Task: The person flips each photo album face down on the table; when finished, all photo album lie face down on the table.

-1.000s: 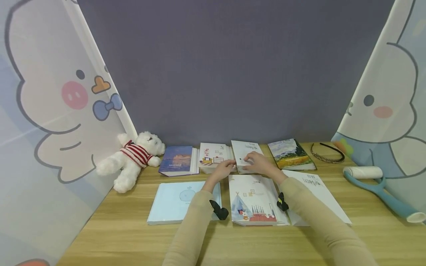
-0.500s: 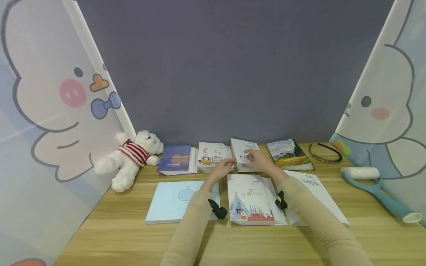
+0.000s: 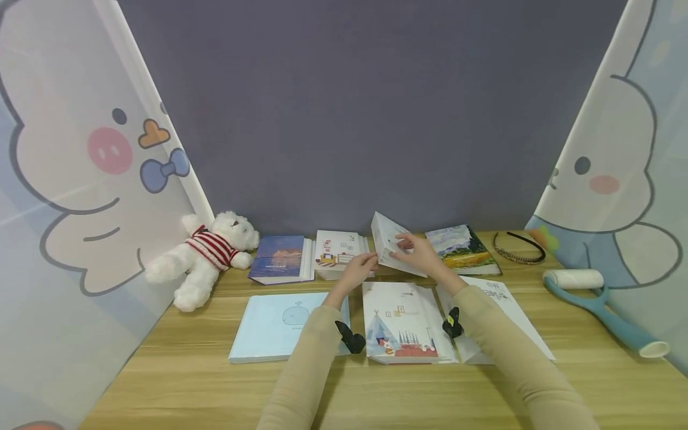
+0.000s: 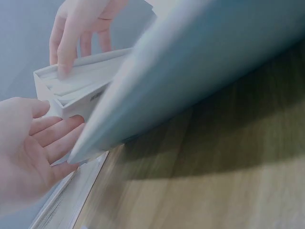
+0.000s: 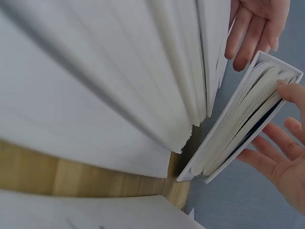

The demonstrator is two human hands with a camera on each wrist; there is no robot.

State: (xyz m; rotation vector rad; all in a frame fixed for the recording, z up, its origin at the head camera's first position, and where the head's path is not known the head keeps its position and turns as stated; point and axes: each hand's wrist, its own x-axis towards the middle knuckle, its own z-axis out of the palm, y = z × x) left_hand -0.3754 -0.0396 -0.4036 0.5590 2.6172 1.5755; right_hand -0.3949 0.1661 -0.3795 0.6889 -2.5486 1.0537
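Note:
A white photo album (image 3: 392, 242) stands tilted in the back row, its spine toward the left hand. My right hand (image 3: 421, 255) grips it; in the right wrist view the thumb (image 5: 291, 91) lies on the page edges while the other fingers spread over the cover. At the spine's near corner is my left hand (image 3: 358, 272), its fingers extended. In the left wrist view the left hand (image 4: 35, 143) has its thumb by the spine and its fingers beneath the corner. A large pale-blue album (image 4: 190, 76) blocks much of that view.
A blue album (image 3: 279, 257), a white illustrated album (image 3: 340, 249) and a landscape-covered book (image 3: 463, 248) share the back row. In front lie a light-blue album (image 3: 274, 322), a tent-print album (image 3: 400, 316) and a white album (image 3: 516, 316). A teddy bear (image 3: 209, 254), headband (image 3: 520, 257) and lint roller (image 3: 618, 319) flank them.
The right hand has raised the white photo album from lying nearly flat to a steeper tilt, so its spine now shows. The left hand stays at its corner. The head view has shifted slightly.

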